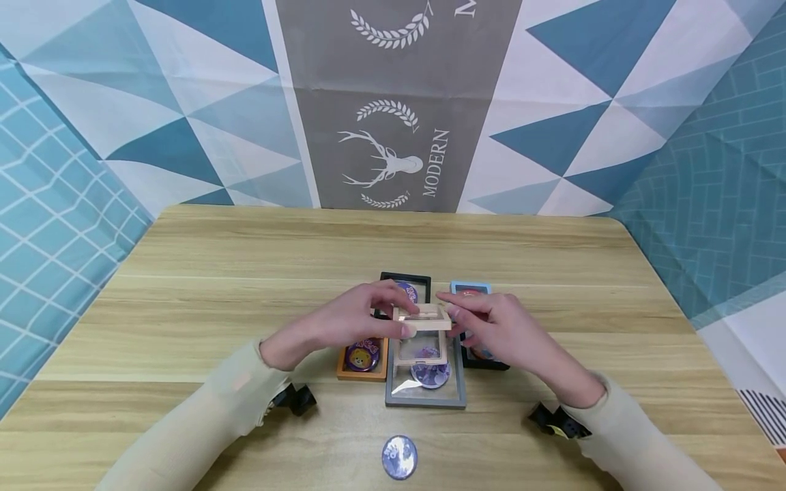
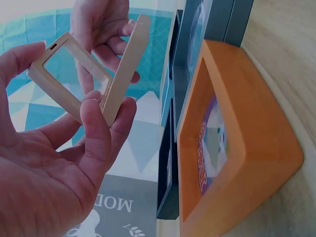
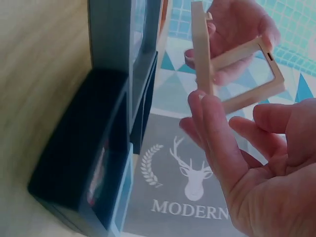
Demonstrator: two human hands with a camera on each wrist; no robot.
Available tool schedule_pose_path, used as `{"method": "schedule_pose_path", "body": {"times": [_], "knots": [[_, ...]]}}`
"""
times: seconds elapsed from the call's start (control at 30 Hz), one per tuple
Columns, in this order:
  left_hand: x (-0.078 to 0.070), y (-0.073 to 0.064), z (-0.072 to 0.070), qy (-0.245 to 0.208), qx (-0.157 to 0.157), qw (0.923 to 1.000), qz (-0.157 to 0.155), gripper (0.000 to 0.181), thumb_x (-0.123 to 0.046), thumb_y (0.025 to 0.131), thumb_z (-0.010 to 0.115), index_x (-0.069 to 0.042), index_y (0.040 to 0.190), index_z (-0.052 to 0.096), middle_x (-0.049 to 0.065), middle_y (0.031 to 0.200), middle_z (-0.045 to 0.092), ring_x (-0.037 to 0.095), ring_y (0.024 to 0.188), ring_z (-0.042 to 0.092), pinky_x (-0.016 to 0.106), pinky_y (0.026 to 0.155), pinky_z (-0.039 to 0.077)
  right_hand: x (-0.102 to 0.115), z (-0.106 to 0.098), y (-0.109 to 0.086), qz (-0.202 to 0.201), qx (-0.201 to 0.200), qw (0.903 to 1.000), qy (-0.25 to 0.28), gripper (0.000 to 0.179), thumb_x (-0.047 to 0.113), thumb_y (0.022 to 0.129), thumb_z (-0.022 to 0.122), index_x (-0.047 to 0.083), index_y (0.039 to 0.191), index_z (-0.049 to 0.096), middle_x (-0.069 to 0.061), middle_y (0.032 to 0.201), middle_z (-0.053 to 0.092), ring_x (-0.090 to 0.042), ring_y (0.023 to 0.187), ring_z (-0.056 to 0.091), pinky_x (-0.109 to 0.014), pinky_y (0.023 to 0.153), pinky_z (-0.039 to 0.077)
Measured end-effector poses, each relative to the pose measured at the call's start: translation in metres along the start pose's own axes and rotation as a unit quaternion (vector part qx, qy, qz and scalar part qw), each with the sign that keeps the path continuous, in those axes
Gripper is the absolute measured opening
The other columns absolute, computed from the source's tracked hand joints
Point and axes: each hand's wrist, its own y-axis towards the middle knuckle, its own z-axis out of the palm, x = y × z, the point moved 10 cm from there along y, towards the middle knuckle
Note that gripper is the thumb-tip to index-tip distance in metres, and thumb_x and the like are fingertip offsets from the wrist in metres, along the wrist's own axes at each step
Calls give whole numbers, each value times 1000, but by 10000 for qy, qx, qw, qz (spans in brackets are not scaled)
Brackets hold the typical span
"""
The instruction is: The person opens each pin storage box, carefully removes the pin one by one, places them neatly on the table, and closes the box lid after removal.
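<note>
"Where's the beige frame (image 1: 422,326)?"
"Unfolded between both hands, above the grey frame (image 1: 426,403); the left hand (image 1: 359,317) pinches it in its fingers; the right hand (image 1: 499,326) touches its edge; whether gripping, I cannot tell."

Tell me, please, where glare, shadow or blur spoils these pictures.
Head view: white glare marks the grey frame and loose badge; left wrist view: the purple badge inside the orange frame looks blurred, the beige frame seems sharper; right wrist view: the black frame lies in shadow.
</note>
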Motion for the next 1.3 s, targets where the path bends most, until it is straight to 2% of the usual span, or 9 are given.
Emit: {"method": "schedule_pose_path", "body": {"times": [0.13,0.23,0.43,0.57,0.77,0.9,1.03,1.2,1.3], "knots": [[-3,0,0,-57,-64,9999,134,43,-32,86,75,-10,124,69,-2,123,56,21,106,53,46,91,48,-1,2,2,-7,-16,10000,84,33,29,104,55,17,133,65,-12,114,68,-20,74,70,-36,62,59],[-4,-1,0,-108,-120,9997,176,45,-31,85,77,-10,124,69,-2,125,55,21,108,52,45,89,48,-2,2,2,-1,-46,9998,168,33,30,104,54,17,132,66,-13,120,67,-21,75,70,-36,63,59],[-6,0,-1,-87,-256,9993,269,48,-29,80,82,-11,122,69,-1,130,53,21,106,53,34,72,52,-1,0,2,3,-123,9997,226,34,33,103,55,18,132,67,-14,126,64,-24,76,71,-35,65,60],[-6,1,1,-155,-264,9991,284,52,-24,76,86,-10,123,68,2,132,51,22,101,56,33,67,55,-1,0,2,-4,-130,9998,138,34,30,102,59,18,133,65,-13,119,67,-23,76,71,-35,64,59],[-7,0,3,-190,-271,9989,337,55,-15,74,88,-5,124,67,4,133,48,26,75,61,33,62,57,0,0,2,-93,-135,9998,-149,35,26,100,62,20,135,64,-6,98,69,-23,67,65,-35,55,55],[-9,0,4,-101,-323,9987,374,55,-12,74,89,-4,124,67,4,133,49,23,66,59,31,59,56,-1,0,2,-59,-145,9996,-256,38,25,100,63,18,137,62,-5,95,69,-21,68,66,-35,55,55],[-11,1,4,-100,-441,9980,439,56,-11,72,90,-9,123,66,3,132,49,27,81,61,31,59,56,-5,1,3,129,-105,9999,30,40,22,99,64,15,139,59,-8,102,68,-23,76,70,-41,59,57],[-9,2,5,-444,-538,9967,412,75,-9,72,90,-13,136,52,7,133,46,25,107,57,35,63,58,-8,-2,5,207,-188,9984,488,37,18,99,64,11,135,59,-12,109,64,-25,81,71,-45,64,59],[-5,2,4,-752,-607,9949,294,83,-11,76,88,-15,145,42,10,135,43,26,103,61,38,67,58,-6,-8,5,111,-360,9977,561,35,16,98,65,10,133,60,-12,108,64,-23,81,70,-45,69,60]]}}
